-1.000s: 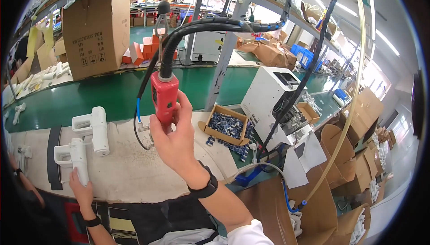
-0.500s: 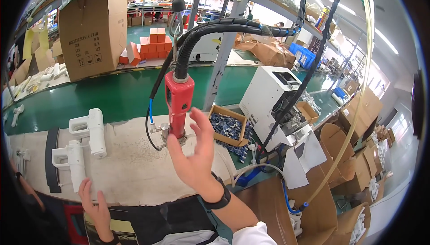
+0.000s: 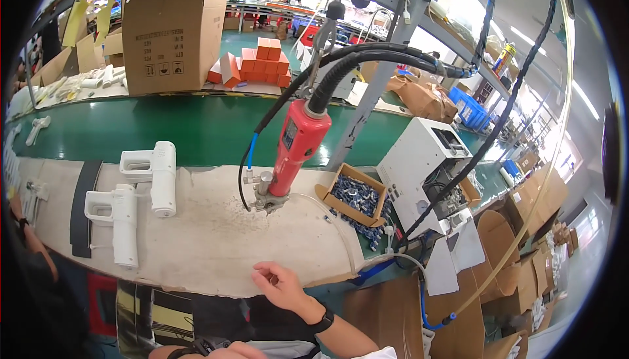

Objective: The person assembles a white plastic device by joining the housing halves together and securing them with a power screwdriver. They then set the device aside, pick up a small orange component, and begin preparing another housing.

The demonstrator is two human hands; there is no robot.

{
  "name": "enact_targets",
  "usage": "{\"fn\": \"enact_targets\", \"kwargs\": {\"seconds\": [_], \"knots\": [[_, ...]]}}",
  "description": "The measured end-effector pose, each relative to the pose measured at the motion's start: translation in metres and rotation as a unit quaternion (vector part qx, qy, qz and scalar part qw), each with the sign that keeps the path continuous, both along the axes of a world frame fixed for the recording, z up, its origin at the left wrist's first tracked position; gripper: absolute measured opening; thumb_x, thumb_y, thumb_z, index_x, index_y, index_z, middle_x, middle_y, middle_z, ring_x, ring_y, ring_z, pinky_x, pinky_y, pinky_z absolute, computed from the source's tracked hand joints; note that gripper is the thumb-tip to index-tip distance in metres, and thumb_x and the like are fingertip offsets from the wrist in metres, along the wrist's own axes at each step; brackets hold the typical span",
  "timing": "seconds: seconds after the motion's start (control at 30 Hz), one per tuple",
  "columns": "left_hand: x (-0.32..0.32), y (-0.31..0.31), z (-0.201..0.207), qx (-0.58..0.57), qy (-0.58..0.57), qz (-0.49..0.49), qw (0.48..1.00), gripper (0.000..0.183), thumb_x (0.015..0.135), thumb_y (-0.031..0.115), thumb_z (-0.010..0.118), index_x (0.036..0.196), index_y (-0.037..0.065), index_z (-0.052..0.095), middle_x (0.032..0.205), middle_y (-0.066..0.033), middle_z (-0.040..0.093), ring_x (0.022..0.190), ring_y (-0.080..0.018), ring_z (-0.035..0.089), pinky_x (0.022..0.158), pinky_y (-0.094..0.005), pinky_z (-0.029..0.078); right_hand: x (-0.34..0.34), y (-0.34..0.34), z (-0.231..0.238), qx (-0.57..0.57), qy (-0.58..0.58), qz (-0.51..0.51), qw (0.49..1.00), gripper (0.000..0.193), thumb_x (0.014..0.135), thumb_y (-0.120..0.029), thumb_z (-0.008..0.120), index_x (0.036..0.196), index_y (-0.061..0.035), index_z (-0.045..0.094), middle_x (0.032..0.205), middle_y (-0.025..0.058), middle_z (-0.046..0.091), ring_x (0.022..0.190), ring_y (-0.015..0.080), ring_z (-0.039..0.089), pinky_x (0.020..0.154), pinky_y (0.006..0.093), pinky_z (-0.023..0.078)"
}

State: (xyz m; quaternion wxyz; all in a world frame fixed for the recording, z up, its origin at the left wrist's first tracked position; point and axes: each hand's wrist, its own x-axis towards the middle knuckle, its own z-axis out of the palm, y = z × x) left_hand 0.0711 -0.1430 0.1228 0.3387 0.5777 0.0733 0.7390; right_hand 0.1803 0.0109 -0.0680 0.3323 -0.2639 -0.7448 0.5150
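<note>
Over the near edge of the cardboard-covered bench [image 3: 196, 254], my right hand [image 3: 280, 287] hovers with loosely bent fingers apart and nothing visible in them. My left hand [image 3: 239, 351] is cut off by the lower edge, close to my body, so its fingers are hidden. A red handheld power tool [image 3: 298, 146] with a metal head hangs tilted from a cable, its tip low over the bench. Two white gun-shaped plastic housings [image 3: 124, 224] [image 3: 164, 179] lie to the left, apart from both hands. Beside them lies a black curved strip [image 3: 85, 208].
An open carton of small blue parts [image 3: 357, 195] stands right of the tool, with more parts spilled beside it. Behind runs a green conveyor belt [image 3: 216, 123]. A white machine [image 3: 413, 162] and hanging hoses flank the right. Orange boxes [image 3: 265, 64] and a large carton [image 3: 167, 31] stand beyond.
My right hand has dropped from beside the red tool to the bench's near edge. My left hand has withdrawn from the white housing toward my body. The tool now hangs more tilted.
</note>
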Motion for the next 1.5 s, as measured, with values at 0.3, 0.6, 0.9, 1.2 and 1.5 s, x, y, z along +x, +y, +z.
{"fn": "enact_targets", "kwargs": {"seconds": [0.3, 0.6, 0.9, 1.2, 1.5], "knots": [[-0.021, 0.010, -0.004, -0.061, 0.076, 0.059, 0.994, 0.020, 0.086, 0.026, 0.066, 0.086, 0.007, 0.060, 0.086, -0.0071, 0.065, 0.084, -0.0278, 0.053, 0.081, -0.0455, 0.037, -0.014, 0.021, -0.040, -0.183, 0.053, -0.006, 0.982, 0.017, 0.092, -0.015, 0.063, 0.100, -0.0002, 0.063, 0.080, -0.0006, 0.064, 0.070, 0.0033, 0.055, 0.063, 0.0192, 0.045], [-0.099, 0.153, -0.048, -0.461, -0.110, 0.253, 0.843, 0.033, 0.085, 0.020, 0.061, 0.113, 0.005, 0.051, 0.102, -0.0031, 0.056, 0.091, -0.0158, 0.054, 0.074, -0.0319, 0.044, -0.005, 0.028, -0.054, -0.158, 0.041, -0.024, 0.986, 0.020, 0.092, -0.017, 0.063, 0.100, 0.0012, 0.063, 0.078, 0.0006, 0.064, 0.070, 0.0045, 0.057, 0.064, 0.0206, 0.047], [-0.155, 0.271, -0.104, -0.556, -0.086, 0.328, 0.759, 0.031, 0.082, 0.028, 0.064, 0.107, 0.014, 0.052, 0.092, 0.0001, 0.049, 0.078, -0.0146, 0.050, 0.068, -0.0329, 0.043, 0.000, 0.022, -0.044, -0.073, 0.008, -0.045, 0.996, 0.019, 0.090, -0.016, 0.065, 0.099, 0.0002, 0.065, 0.076, -0.0005, 0.065, 0.067, 0.0027, 0.055, 0.061, 0.0204, 0.047], [-0.161, 0.296, -0.124, -0.522, -0.099, 0.326, 0.782, 0.033, 0.082, 0.027, 0.065, 0.108, 0.011, 0.053, 0.093, -0.0019, 0.052, 0.078, -0.0144, 0.050, 0.067, -0.0313, 0.043, 0.000, 0.025, -0.051, -0.110, 0.029, -0.016, 0.993, 0.024, 0.090, -0.020, 0.065, 0.102, 0.0008, 0.064, 0.078, 0.0061, 0.068, 0.068, 0.0072, 0.060, 0.064, 0.0231, 0.049], [-0.138, 0.299, -0.101, -0.551, -0.096, 0.304, 0.771, 0.034, 0.082, 0.029, 0.064, 0.109, 0.012, 0.051, 0.094, -0.0013, 0.053, 0.078, -0.0138, 0.054, 0.066, -0.0321, 0.047, -0.003, 0.024, -0.051, -0.082, -0.001, -0.043, 0.996, 0.018, 0.090, -0.013, 0.065, 0.100, 0.0013, 0.065, 0.079, -0.0004, 0.065, 0.068, 0.0023, 0.055, 0.062, 0.0188, 0.046]]}}
